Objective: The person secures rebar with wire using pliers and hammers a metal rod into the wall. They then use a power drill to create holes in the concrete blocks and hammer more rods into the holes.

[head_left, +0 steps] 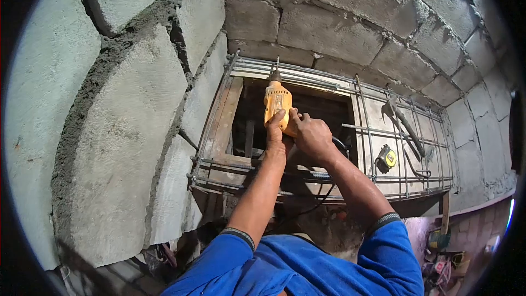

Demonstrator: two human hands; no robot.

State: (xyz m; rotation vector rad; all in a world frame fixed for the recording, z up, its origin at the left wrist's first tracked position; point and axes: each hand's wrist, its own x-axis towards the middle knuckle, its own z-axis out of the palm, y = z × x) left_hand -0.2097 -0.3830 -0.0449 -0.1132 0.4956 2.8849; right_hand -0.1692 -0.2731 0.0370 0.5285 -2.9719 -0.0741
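Observation:
A yellow power drill [278, 103] points away from me, its bit up against the far steel bars by the block wall. My left hand [277, 132] is closed on the rear of the drill's body, thumb on top. My right hand [312, 136] wraps round the drill's handle side, just right of the left one. Below the drill lies a dark rectangular opening in a wooden form. A dark cord runs down from beside my right hand. Whether the bit touches a bar or the wall cannot be made out.
A grid of steel bars [383, 130] lies over the boards. On the right are a yellow and black tape measure [389, 159] and a hammer [408, 126]. Block walls [329, 27] rise at the left, back and right. Assorted items sit at lower right.

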